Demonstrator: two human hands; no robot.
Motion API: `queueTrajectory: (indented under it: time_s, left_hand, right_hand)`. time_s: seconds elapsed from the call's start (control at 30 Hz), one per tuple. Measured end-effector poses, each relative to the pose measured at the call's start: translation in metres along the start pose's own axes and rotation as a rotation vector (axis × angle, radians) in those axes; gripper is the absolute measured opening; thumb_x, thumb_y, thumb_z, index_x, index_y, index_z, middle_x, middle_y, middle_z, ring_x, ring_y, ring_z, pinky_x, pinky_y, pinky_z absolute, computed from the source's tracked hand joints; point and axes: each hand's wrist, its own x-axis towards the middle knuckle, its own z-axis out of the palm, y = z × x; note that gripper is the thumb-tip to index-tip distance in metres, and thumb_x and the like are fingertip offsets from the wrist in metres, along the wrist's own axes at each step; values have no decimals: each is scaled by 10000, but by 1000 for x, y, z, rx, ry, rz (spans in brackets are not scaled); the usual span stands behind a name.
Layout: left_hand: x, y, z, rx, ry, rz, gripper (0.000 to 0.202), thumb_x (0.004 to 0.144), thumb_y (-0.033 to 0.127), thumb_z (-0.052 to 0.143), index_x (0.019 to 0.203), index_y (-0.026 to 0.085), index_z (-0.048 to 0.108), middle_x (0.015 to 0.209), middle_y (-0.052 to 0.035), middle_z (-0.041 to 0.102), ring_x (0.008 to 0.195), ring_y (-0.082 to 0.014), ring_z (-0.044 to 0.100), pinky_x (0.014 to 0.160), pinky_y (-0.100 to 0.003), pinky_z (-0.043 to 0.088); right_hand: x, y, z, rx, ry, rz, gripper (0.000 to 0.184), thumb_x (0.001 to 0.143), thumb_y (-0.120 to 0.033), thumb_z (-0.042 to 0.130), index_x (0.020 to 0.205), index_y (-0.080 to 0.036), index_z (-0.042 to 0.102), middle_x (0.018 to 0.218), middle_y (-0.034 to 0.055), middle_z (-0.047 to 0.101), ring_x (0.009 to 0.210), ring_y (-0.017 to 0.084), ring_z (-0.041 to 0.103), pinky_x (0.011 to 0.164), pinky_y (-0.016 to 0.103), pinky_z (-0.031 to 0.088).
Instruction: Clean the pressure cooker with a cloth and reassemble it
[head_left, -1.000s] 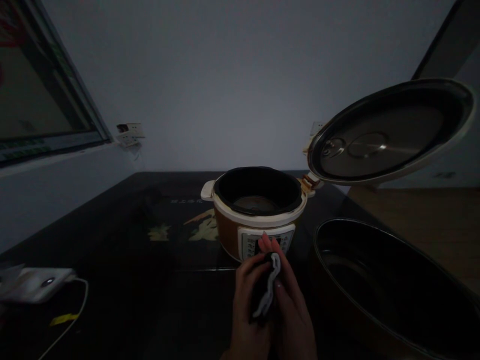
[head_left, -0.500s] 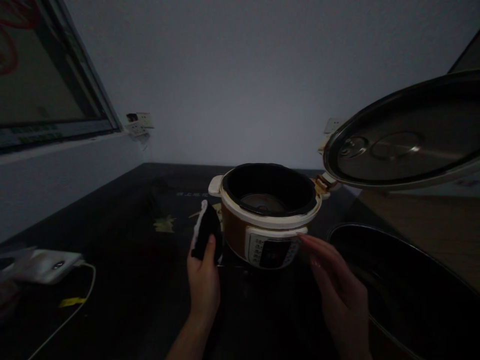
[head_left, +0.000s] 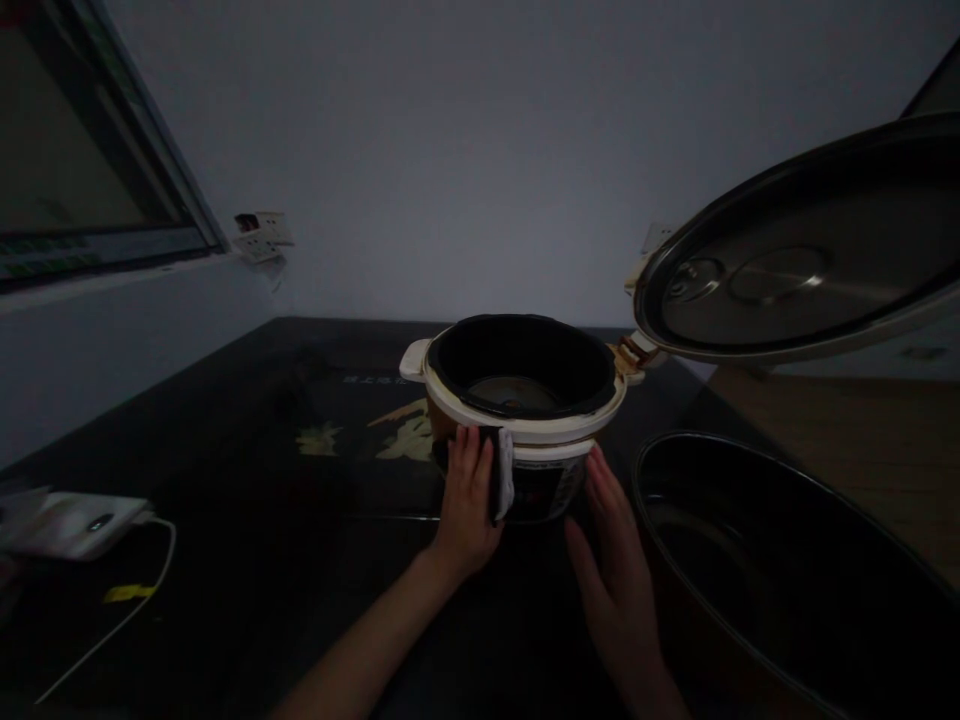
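One dark, white-edged cloth [head_left: 505,475] is being pressed by the left hand [head_left: 466,510] against the front of the cooker [head_left: 529,432], which is standing open on the dark surface [head_left: 285,570]. That hand's fingers are lying flat over the cloth; with the thumb being hidden, whether a grip is being applied cannot be told. The right hand [head_left: 616,575] is being held at the cooker's front right, its thumb and fingers spread apart and its fingertips reaching the edge of the front panel [head_left: 544,488]. The lid [head_left: 795,285] is being carried raised on a hinge [head_left: 636,350] at the cooker's right side. A large dark pan [head_left: 780,570] is sitting to the right of the cooker, toward the viewer. Well left of the cooker, a white device [head_left: 94,525] is lying with a white cable [head_left: 170,555] and a yellow tag [head_left: 129,593].
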Motion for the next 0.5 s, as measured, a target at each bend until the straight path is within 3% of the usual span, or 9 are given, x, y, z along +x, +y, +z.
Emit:
queueTrajectory:
  time_s: [0.1, 0.2, 0.33, 0.5]
  left_hand:
    - [12, -26, -10, 3, -37, 293, 627, 992, 298, 376, 1555, 105, 177, 1520, -205, 419, 1512, -222, 138, 1204, -462, 213]
    - [32, -40, -23, -8, -115, 513, 511, 999, 201, 318, 1491, 64, 340, 1295, -154, 651, 1486, -170, 237, 1217, -374, 178]
    - [61, -29, -33, 36, -209, 661, 431, 987, 105, 305, 1345, 94, 544, 1293, -79, 670, 1455, -151, 314, 1222, -334, 171]
    - [85, 14, -30, 187, -353, 662, 422, 977, 142, 384, 1366, 126, 545, 1422, -65, 571, 1402, -172, 418, 1204, -330, 229]
  right_hand:
    - [-15, 6, 3, 39, -20, 85, 565, 982, -270, 490, 1496, -423, 312, 1606, 4, 290, 1459, 264, 310, 1165, 568, 293]
    - [-29, 15, 2, 66, -4, 152, 543, 987, -283, 477, 1489, -424, 328, 1589, 14, 331, 1433, 276, 362, 1143, 587, 324]
    - [-43, 32, 0, 24, -55, 113, 554, 989, -241, 465, 1491, -434, 331, 1579, -9, 354, 1432, 239, 368, 1136, 482, 381]
    - [-54, 52, -1, 74, -62, 135, 526, 989, -220, 471, 1457, -450, 398, 1529, -40, 438, 1386, 205, 442, 1117, 391, 424]
